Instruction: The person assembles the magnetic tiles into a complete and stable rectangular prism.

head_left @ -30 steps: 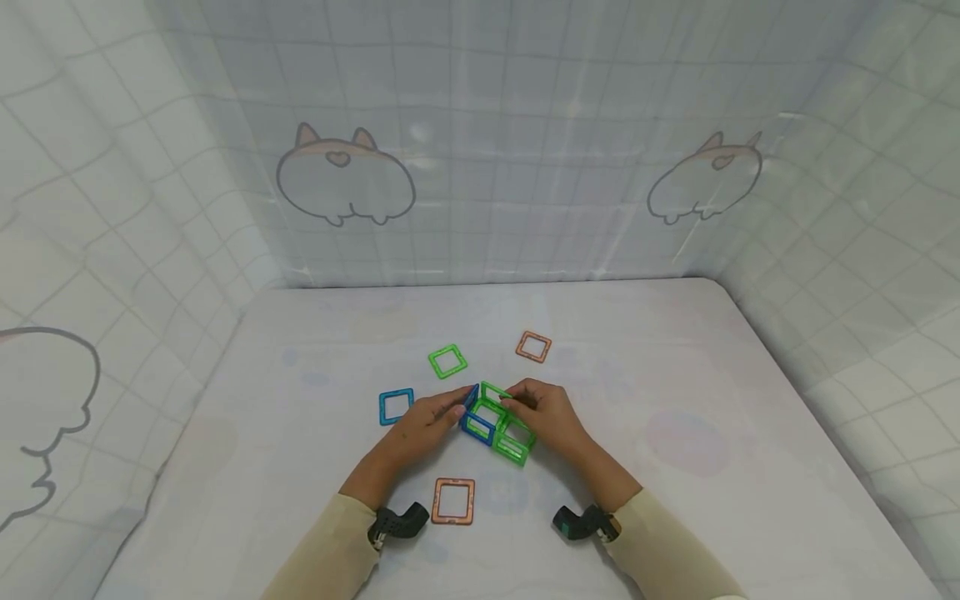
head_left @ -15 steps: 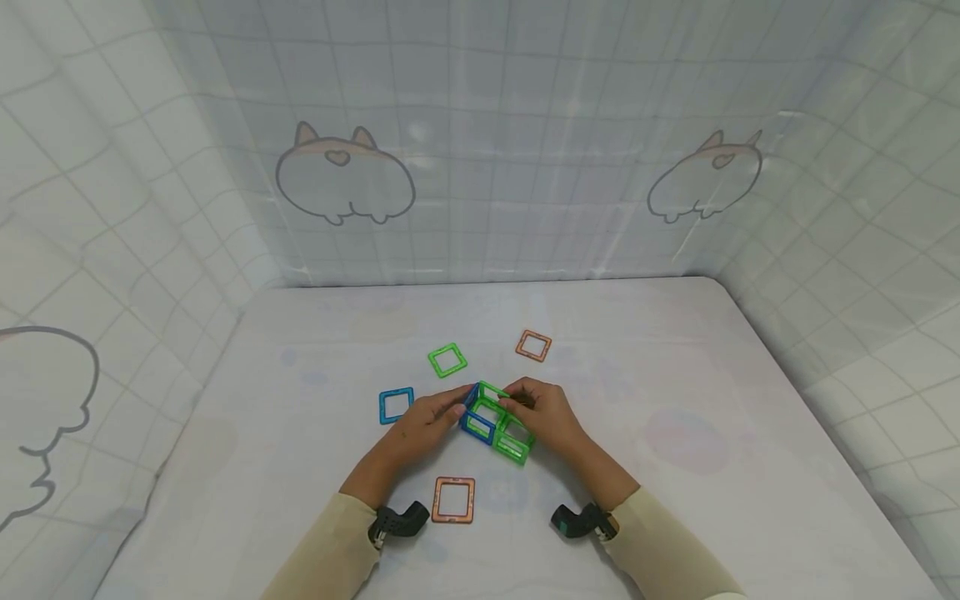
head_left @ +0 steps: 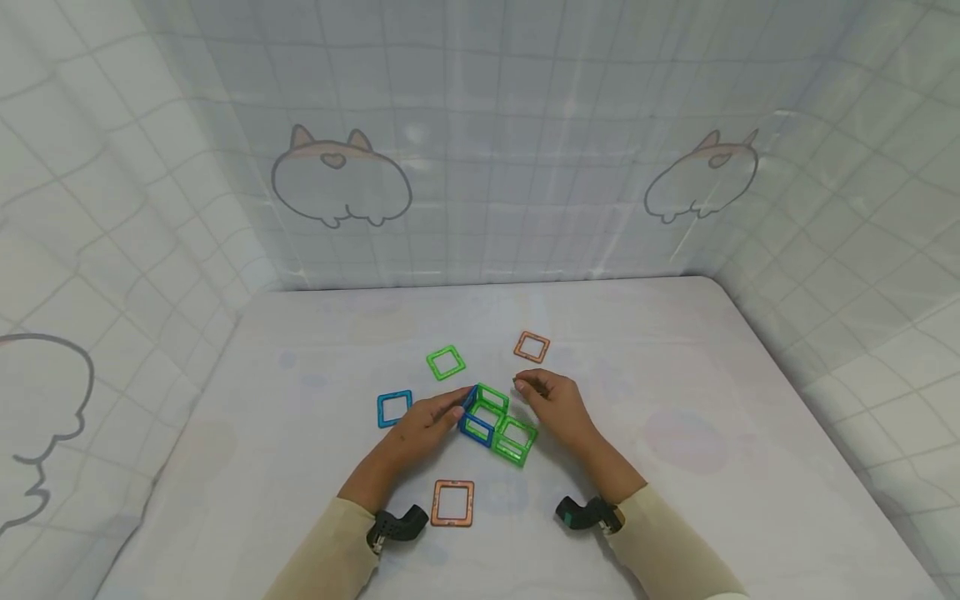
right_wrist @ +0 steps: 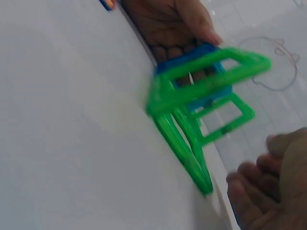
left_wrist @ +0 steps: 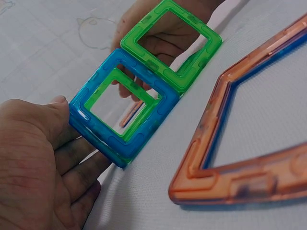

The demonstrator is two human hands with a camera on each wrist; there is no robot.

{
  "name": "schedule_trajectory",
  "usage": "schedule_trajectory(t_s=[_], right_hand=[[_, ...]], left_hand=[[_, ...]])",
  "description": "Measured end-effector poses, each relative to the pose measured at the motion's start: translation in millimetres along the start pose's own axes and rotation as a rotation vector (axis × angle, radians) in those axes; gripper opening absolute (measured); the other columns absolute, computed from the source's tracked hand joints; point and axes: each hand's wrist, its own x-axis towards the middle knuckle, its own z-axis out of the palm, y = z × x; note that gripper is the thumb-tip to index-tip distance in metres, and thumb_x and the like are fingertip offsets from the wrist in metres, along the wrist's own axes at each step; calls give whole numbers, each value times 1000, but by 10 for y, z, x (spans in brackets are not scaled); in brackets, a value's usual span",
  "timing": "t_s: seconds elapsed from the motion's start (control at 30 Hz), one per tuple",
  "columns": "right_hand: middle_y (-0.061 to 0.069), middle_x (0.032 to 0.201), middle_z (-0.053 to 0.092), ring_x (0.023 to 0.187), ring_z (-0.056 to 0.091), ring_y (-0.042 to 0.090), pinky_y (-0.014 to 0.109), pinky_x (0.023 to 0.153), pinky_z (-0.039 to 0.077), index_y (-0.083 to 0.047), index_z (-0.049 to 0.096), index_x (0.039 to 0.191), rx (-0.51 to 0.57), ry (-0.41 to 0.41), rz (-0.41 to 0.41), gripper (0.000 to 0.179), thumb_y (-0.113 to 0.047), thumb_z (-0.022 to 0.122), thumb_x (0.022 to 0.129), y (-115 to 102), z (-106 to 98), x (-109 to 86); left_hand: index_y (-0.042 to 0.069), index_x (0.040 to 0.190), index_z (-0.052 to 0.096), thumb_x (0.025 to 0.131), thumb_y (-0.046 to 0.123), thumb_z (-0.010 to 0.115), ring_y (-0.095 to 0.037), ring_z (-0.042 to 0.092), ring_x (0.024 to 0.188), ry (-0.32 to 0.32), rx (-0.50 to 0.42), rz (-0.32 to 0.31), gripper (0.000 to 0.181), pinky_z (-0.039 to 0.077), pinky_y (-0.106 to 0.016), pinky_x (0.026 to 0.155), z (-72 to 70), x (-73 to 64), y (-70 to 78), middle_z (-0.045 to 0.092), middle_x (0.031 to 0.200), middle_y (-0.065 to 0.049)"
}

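A small structure of magnetic tiles stands on the table in the head view. Square blue tiles (head_left: 476, 439) form its left side, and green tiles (left_wrist: 197, 63) make its back, base and right part. At the blue corner, my left hand (head_left: 423, 425) holds the structure, thumb on the near edge and fingers along the outer side. To the right of the green tiles, my right hand (head_left: 558, 404) hovers apart from them. Its fingers (right_wrist: 261, 177) are loosely curled, with nothing seen between them in the right wrist view, which is partly blurred.
Loose square tiles lie around the structure: a blue one (head_left: 394, 394) by the left hand, a green one (head_left: 435, 368) behind it, a small orange one (head_left: 528, 357) farther back, and a larger orange one (head_left: 436, 503) between the forearms. Gridded curtains surround the white-covered table (head_left: 660, 367).
My right hand has let go of the structure's green tiles and moved slightly right and away. The left hand keeps its hold, and the loose tiles lie as before.
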Motion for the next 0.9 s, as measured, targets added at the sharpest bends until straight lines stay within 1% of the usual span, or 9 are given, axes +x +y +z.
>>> schedule_trajectory(t_s=[0.13, 0.3, 0.5, 0.73, 0.8, 0.9], right_hand=[[3, 113, 73, 107, 68, 18, 38, 92, 57, -6, 70, 119, -27, 56, 59, 28, -25, 66, 98, 54, -59, 54], [10, 125, 68, 118, 63, 24, 38, 99, 54, -2, 63, 128, -51, 106, 115, 39, -22, 70, 95, 130, -116, 124], [14, 133, 63, 126, 59, 26, 41, 105, 50, -2, 59, 135, -133, 164, 130, 47, -20, 71, 94, 244, -156, 226], [18, 134, 61, 129, 56, 30, 40, 106, 49, 2, 55, 137, -168, 189, 111, 48, -15, 70, 94, 298, -168, 327], [19, 136, 60, 130, 55, 30, 40, 107, 48, 2, 55, 138, -179, 191, 111, 49, -15, 70, 94, 302, -174, 356], [18, 142, 56, 135, 50, 31, 43, 112, 43, 2, 50, 142, -222, 167, 115, 53, -17, 68, 95, 302, -183, 399]], left_hand=[[36, 149, 46, 105, 48, 43, -17, 34, 146, 10, 19, 3, 46, 30, -46, 120, 2, -8, -6, 43, 152, 13], [36, 148, 46, 104, 49, 43, -17, 34, 146, 16, 20, 3, 46, 30, -47, 120, 8, -8, -6, 44, 152, 13], [37, 148, 46, 104, 52, 43, -17, 33, 147, 6, 11, -9, 47, 29, -47, 121, 11, -7, -17, 43, 152, 13], [36, 148, 47, 103, 52, 43, -17, 33, 147, -4, -9, -10, 47, 28, -46, 121, -1, -3, -30, 43, 152, 13], [36, 148, 47, 104, 51, 43, -16, 33, 147, -3, -9, -10, 47, 28, -46, 121, -1, -4, -29, 43, 152, 14], [36, 148, 47, 104, 49, 44, -17, 33, 147, 2, -11, -18, 46, 28, -46, 121, 5, -13, -12, 44, 152, 13]])
